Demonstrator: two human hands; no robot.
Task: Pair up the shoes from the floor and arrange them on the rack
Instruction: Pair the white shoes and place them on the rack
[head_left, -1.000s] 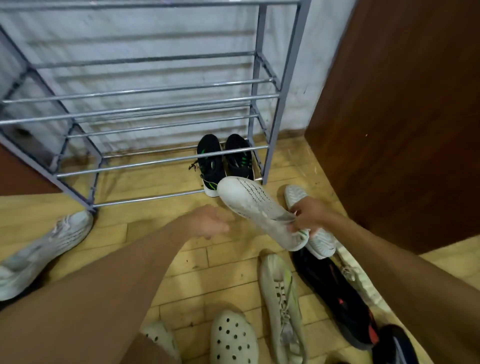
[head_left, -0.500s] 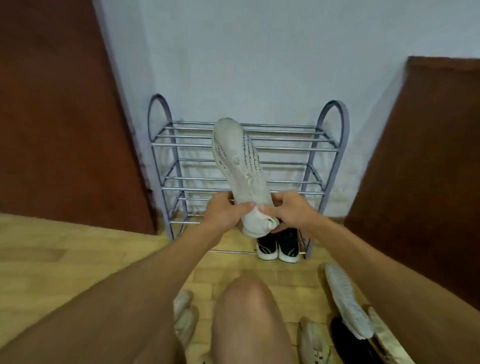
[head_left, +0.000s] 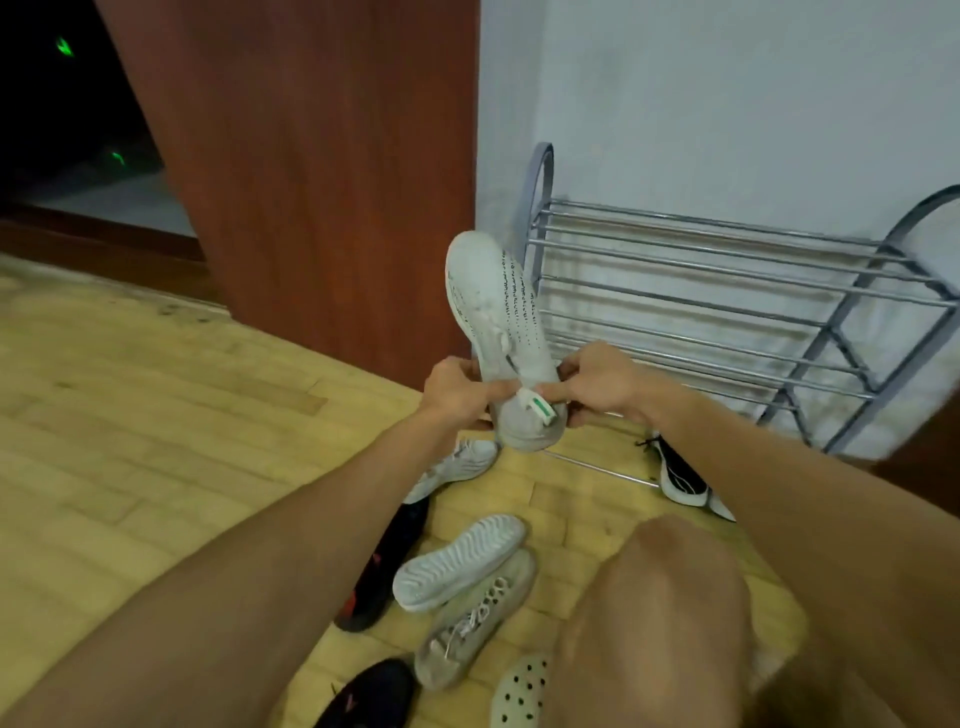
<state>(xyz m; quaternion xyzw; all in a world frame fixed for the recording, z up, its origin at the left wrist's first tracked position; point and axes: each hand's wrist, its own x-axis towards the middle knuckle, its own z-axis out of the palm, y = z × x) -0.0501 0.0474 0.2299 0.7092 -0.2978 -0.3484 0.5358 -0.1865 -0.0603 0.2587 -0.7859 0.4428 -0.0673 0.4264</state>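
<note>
- A white knit sneaker with rows of small black marks (head_left: 498, 317) is held up in the middle of the view, toe pointing up and away, heel down toward the camera, with a white and green heel tab at its near end.
- The left hand (head_left: 457, 392) is wrapped around the left side of the heel; the right hand (head_left: 597, 384) grips the right side, a finger laid across to the tab. Both are closed on the shoe.
- The grey metal rack with rows of thin bars and arched ends (head_left: 727, 291) stands to the right, against the pale wall, just behind the raised sneaker.
- On its lowest level a black sneaker with a white sole (head_left: 680, 470) sits partly hidden by the right forearm.
- On the light wooden plank floor (head_left: 130, 415), near and below the hands, lie loose shoes: a white sneaker (head_left: 457, 465) under the left wrist, a black shoe with red marks (head_left: 384, 561), a white shoe turned over showing its ridged sole (head_left: 457, 561), a greyish laced sneaker (head_left: 478, 618), another black shoe (head_left: 369, 693) and a pale perforated clog (head_left: 519, 691) at the near edge.
- A brown wooden panel (head_left: 322, 182) stands far left of the rack.
</note>
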